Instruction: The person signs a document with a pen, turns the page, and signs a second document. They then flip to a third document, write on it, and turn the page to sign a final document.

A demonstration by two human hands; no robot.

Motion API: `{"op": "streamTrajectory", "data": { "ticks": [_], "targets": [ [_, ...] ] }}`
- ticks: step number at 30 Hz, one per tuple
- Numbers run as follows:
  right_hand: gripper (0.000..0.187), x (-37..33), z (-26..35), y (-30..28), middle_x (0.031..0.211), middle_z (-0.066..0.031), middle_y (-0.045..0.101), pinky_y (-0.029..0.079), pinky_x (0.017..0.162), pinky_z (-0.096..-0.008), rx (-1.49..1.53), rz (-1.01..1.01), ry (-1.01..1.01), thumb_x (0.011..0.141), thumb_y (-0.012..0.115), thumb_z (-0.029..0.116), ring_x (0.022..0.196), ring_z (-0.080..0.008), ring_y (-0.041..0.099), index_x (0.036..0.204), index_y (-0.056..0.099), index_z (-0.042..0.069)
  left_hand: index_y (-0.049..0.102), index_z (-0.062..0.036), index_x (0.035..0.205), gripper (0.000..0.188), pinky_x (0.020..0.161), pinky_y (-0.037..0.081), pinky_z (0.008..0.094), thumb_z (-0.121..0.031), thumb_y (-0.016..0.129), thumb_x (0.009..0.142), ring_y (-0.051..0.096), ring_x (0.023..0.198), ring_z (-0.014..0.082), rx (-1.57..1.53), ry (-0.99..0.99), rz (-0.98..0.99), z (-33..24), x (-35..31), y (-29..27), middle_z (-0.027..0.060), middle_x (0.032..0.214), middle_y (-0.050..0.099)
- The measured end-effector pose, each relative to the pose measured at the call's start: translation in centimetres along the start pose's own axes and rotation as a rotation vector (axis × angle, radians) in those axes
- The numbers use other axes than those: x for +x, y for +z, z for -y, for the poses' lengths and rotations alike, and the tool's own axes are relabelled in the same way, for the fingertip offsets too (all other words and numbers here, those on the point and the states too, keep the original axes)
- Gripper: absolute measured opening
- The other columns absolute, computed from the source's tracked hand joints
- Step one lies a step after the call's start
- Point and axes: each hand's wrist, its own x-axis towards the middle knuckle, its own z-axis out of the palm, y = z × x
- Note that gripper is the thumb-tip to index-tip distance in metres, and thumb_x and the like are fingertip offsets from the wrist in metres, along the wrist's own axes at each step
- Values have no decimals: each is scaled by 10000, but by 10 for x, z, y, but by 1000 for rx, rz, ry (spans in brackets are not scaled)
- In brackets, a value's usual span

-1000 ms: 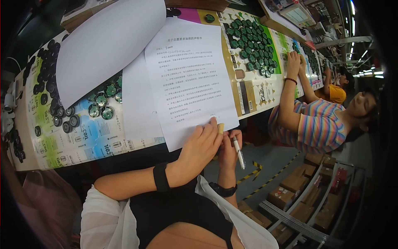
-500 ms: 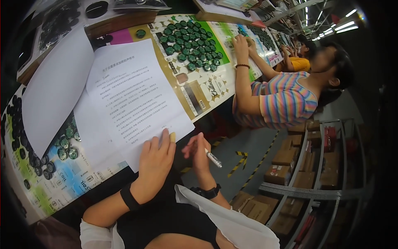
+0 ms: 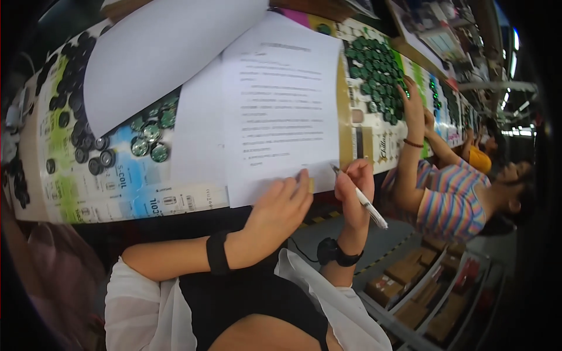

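Left hand [image 3: 280,212] flat, fingers together, pressing lower edge of white printed paper sheet [image 3: 281,111]. Right hand [image 3: 353,190] just beside it, fingers pinched round white pen with dark tip [image 3: 360,196], tip touching sheet's bottom corner. Black band on left wrist, black watch [image 3: 333,253] on right. Beyond hands: larger blank white sheet [image 3: 158,52] overlapping printed one, round green and dark discs [image 3: 149,137] (loose cluster) on colourful printed table surface [image 3: 117,187]. Right of hands: person in striped shirt [image 3: 448,202] reaching over green discs.

The print on the sheet [image 3: 281,105] is too small to be read. The pen [image 3: 360,196] tip is perhaps hidden behind the right hand [image 3: 354,190].
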Motion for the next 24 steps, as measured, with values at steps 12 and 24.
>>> {"op": "streamTrajectory", "data": {
  "ticks": [12, 24],
  "targets": [
    [237, 24, -28, 27, 705, -6, 513, 319, 551, -182, -50, -20, -177, 780, 680, -24, 613, -25, 395, 791, 458, 56, 625, -51, 1085, 305, 708, 387, 274, -235, 591, 844, 482, 840, 172, 7, 22, 35, 4, -6, 5, 136, 1337, 559],
    [273, 22, -30, 23, 650, -6, 495, 286, 509, -191, -69, -23, -172, 738, 704, -40, 565, -24, 366, 739, 448, 57, 601, -85, 962, 174, 654, 339, 276, -192, 602, 825, 429, 761, 152, 25, 62, 39, 6, -4, 7, 156, 1384, 544]
  ]
}}
